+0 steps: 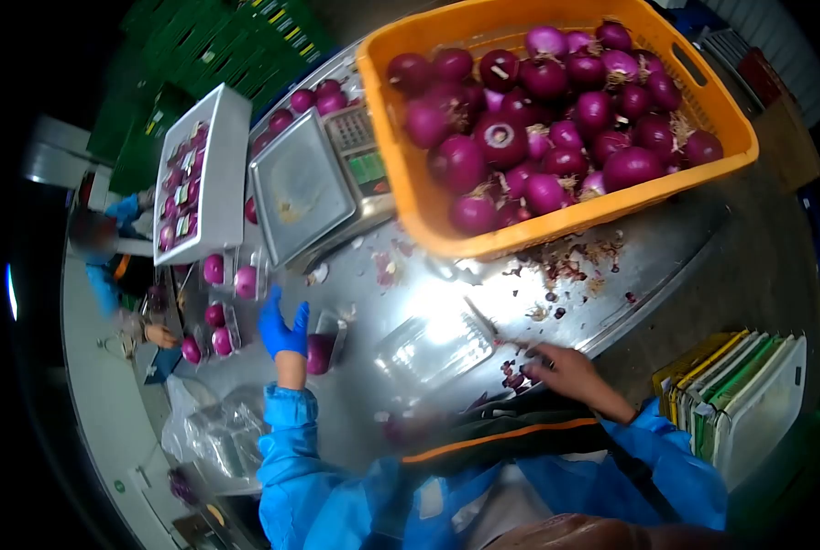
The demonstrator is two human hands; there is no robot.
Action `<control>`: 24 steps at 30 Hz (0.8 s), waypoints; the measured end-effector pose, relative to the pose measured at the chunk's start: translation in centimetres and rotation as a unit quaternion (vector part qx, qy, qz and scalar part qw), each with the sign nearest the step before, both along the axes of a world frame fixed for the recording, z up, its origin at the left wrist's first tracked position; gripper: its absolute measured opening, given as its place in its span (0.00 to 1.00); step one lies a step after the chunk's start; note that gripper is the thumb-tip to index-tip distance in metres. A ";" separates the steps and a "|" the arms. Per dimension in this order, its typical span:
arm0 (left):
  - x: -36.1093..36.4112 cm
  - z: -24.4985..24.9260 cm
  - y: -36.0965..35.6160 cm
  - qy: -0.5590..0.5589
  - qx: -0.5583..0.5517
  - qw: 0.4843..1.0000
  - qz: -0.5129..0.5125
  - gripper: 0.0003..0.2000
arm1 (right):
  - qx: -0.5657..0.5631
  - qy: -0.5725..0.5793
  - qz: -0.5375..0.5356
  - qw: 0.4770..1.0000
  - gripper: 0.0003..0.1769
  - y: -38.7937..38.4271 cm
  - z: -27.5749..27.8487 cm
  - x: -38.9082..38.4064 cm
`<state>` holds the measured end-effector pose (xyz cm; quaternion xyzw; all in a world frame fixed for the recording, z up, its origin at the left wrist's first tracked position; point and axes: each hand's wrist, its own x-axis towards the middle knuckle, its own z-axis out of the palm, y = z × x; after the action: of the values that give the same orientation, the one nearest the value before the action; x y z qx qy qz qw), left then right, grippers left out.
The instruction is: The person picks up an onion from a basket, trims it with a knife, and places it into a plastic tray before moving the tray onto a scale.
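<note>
My left hand [284,328], in a blue glove, is over the metal table with thumb and fingers spread and nothing between them. Just right of it, a red onion [318,355] sits in a small clear plastic tray [336,332]. My right hand [561,371] is bare, fingers stretched toward the near right corner of a larger clear plastic tray [433,344]. Whether a fingertip touches that tray is hard to tell. Dark onion skins [513,376] lie beside the right fingers. Farther left, several small clear trays hold red onions [219,341].
An orange crate [556,234] heaped with red onions stands at the back right. Left of it are a weighing scale [304,188] and a white box [222,170] of packed onions. A co-worker's hand [160,335] is at the left. Plastic bags [222,431] lie near left.
</note>
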<state>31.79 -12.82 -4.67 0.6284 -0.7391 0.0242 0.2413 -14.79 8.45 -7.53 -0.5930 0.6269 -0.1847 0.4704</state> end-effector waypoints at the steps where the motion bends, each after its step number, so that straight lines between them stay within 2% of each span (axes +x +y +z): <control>1: -3.6 2.6 -1.6 0.043 -0.028 0.997 -0.064 0.28 | 0.052 -0.026 0.042 0.997 0.26 0.3 -0.5 0.0; 2: -8.6 6.4 -3.0 0.088 -0.056 0.987 -0.126 0.25 | 0.049 -0.061 0.088 0.993 0.27 1.7 -4.1 0.2; 3: -12.8 9.4 -4.2 0.084 -0.060 0.976 -0.192 0.24 | 0.043 -0.097 0.136 0.985 0.27 2.7 -7.2 0.3; 5: -20.8 13.9 -6.4 0.097 -0.037 0.939 -0.328 0.25 | 0.003 -0.106 0.186 0.977 0.27 2.5 -6.0 -0.7; 7: -28.7 16.3 -8.1 0.090 0.024 0.885 -0.457 0.27 | 0.026 -0.095 0.144 0.985 0.25 1.2 -3.6 -2.2; 8: -32.6 16.0 -8.5 0.141 0.071 0.844 -0.513 0.28 | 0.035 -0.074 0.128 0.988 0.24 0.5 -2.8 -3.1; 9: -36.5 16.4 -8.6 0.124 0.094 0.801 -0.578 0.30 | 0.044 -0.052 0.111 0.991 0.23 0.1 -2.5 -3.8; 11: -43.2 14.9 -9.3 0.060 0.103 0.738 -0.664 0.34 | -0.017 -0.105 0.023 0.994 0.20 0.2 -2.5 -5.0; 13: -48.2 12.1 -9.7 0.016 0.134 0.726 -0.675 0.36 | -0.039 -0.113 -0.030 0.992 0.19 -0.7 -1.1 -6.3; 15: -50.8 10.6 -11.1 -0.058 0.161 0.757 -0.631 0.35 | -0.057 -0.102 -0.066 0.991 0.18 -0.6 -2.0 -7.2; 17: -52.0 7.4 -14.8 -0.056 0.082 0.812 -0.575 0.31 | -0.060 -0.103 -0.118 0.986 0.17 0.1 -2.7 -7.7; 18: -52.0 7.5 -16.1 -0.008 0.066 0.843 -0.533 0.24 | -0.080 -0.105 -0.130 0.983 0.17 0.7 -4.2 -7.9; 19: -52.3 4.2 -20.5 0.007 0.080 0.861 -0.502 0.31 | -0.069 -0.096 -0.132 0.984 0.17 1.1 -4.8 -8.3; 21: -52.1 5.0 -23.4 -0.040 0.115 0.908 -0.402 0.33 | -0.045 -0.083 -0.138 0.986 0.17 1.3 -5.4 -8.6; 23: -51.5 4.5 -23.7 0.001 0.027 0.913 -0.406 0.35 | -0.006 -0.099 -0.148 0.984 0.18 1.1 -5.0 -8.9; 24: -52.2 4.4 -24.0 -0.050 0.044 0.925 -0.374 0.32 | -0.002 -0.100 -0.150 0.984 0.18 0.9 -4.8 -9.1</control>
<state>-20.42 -36.79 -0.27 0.3142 -0.9320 -0.0690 0.1670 -23.90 9.31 -12.36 -0.4716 0.6579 -0.3128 0.4968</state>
